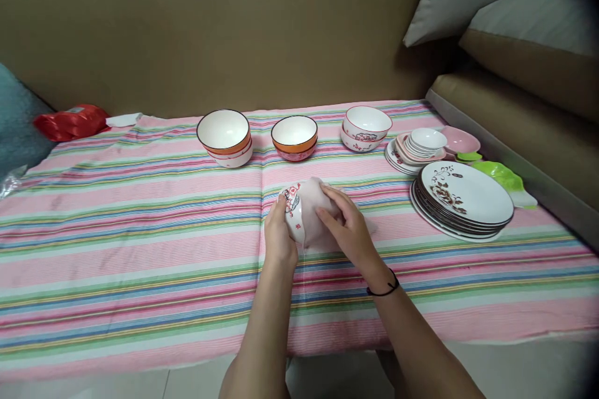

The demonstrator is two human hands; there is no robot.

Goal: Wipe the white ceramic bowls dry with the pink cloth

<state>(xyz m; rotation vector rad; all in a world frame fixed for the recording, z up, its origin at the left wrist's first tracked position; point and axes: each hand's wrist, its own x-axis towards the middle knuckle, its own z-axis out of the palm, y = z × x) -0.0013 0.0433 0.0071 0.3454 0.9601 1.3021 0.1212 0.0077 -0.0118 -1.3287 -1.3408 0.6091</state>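
Observation:
My left hand (279, 234) grips a white bowl with a red pattern (293, 202), held on its side just above the striped cloth. My right hand (349, 227) presses a pale pink cloth (317, 199) against the bowl, fingers curled over it. Both hands are at the middle of the table, a little toward the front. A black band sits on my right wrist.
Stacked bowls stand along the back: orange-rimmed ones (224, 136), another pair (294, 137), white red-patterned ones (366, 127). At right are a stack of floral plates (463, 199), small saucers (423, 143), a pink dish (461, 139) and green leaf dishes (500, 176). A red bag (70, 121) lies back left.

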